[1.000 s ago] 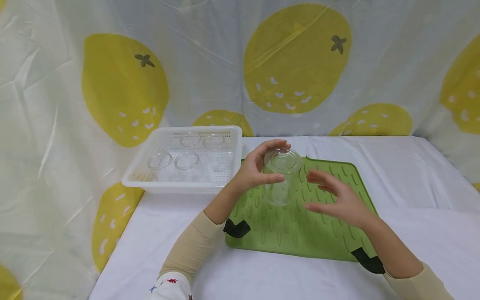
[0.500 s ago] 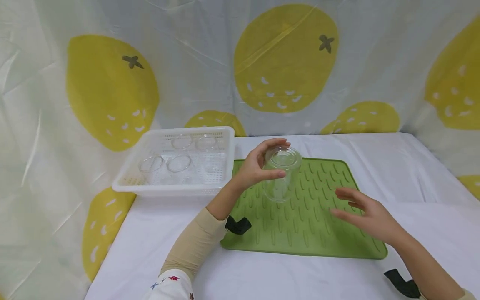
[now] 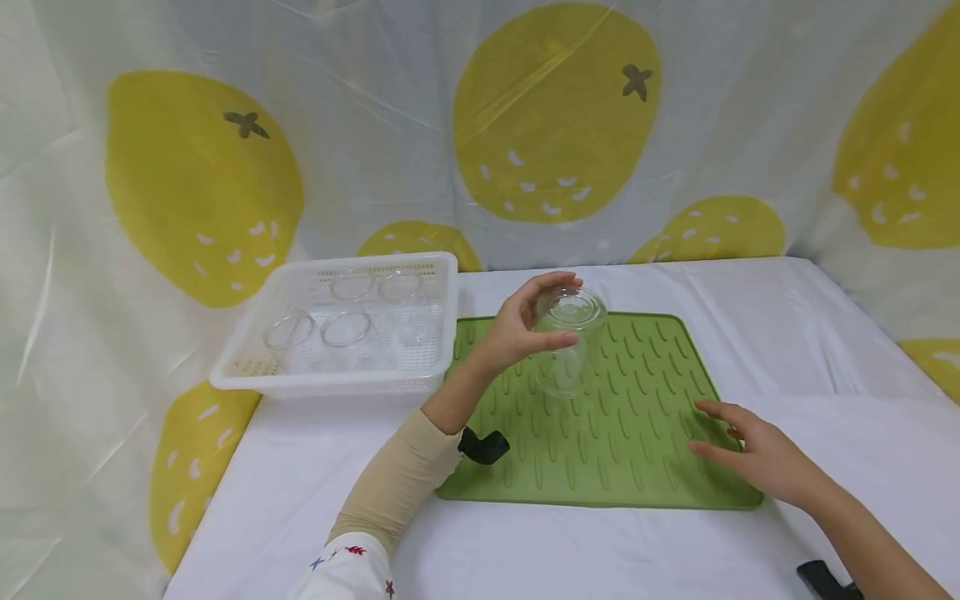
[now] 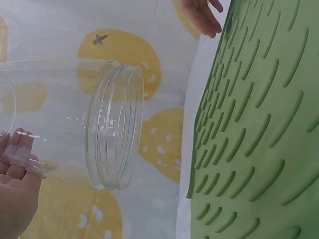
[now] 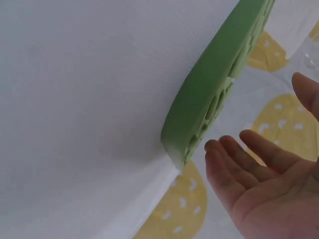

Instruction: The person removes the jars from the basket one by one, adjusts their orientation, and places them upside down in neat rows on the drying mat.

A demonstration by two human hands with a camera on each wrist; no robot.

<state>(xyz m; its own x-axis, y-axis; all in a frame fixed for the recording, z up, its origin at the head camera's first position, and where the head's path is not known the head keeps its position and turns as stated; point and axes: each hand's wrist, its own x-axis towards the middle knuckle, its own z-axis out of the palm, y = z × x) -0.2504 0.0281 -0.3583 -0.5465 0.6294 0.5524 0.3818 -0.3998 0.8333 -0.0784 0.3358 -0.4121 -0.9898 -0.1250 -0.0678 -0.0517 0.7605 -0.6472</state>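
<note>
A clear, see-through jar [image 3: 567, 367] hangs bottom-up over the green ridged mat [image 3: 592, 475]. My left hand [image 3: 513, 333] grips it near its base, fingers behind and thumb in front. In the left wrist view, the jar's threaded mouth [image 4: 112, 129] faces the mat and stands apart from it. Over the mat's right edge, my right hand [image 3: 765, 458] holds nothing, its fingers spread and relaxed. The right wrist view shows that hand [image 5: 274, 184] beside the mat's edge [image 5: 194, 104].
A white perforated basket [image 3: 322, 383] stands left of the mat, with several clear round-rimmed vessels [image 3: 347, 330] inside. White cloth [image 3: 840, 367] covers the table. Behind it hangs a curtain [image 3: 375, 108] printed with yellow lemons.
My right hand has moved away from the jar, to the right and lower, over the mat's right edge. My left hand still holds the jar above the mat. The view has shifted slightly right.
</note>
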